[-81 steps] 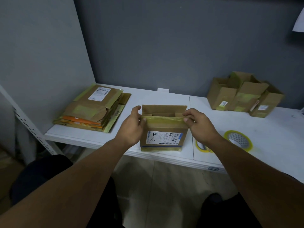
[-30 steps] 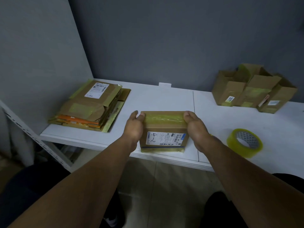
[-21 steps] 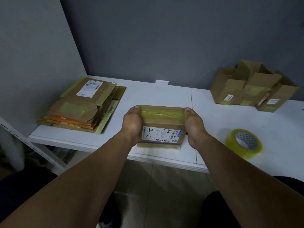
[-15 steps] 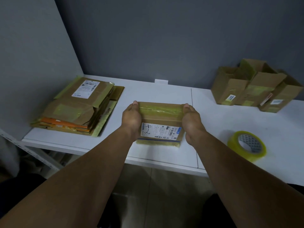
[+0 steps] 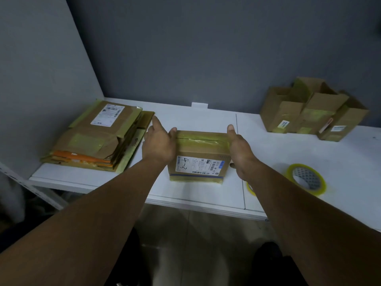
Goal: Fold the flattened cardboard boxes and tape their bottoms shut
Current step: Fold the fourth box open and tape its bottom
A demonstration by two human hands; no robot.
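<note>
Our left hand touches the taped box on the worktop, fingers straight and apart. Our right hand presses its other side, fingers hidden: we cannot tell

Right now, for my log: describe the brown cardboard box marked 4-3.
The brown cardboard box sits closed on the white table near the front. Yellowish tape covers its top seam and bottom rim; a white label marked 4-3 faces front. Left hand and right hand flank it, thumbs on top corners.
</note>
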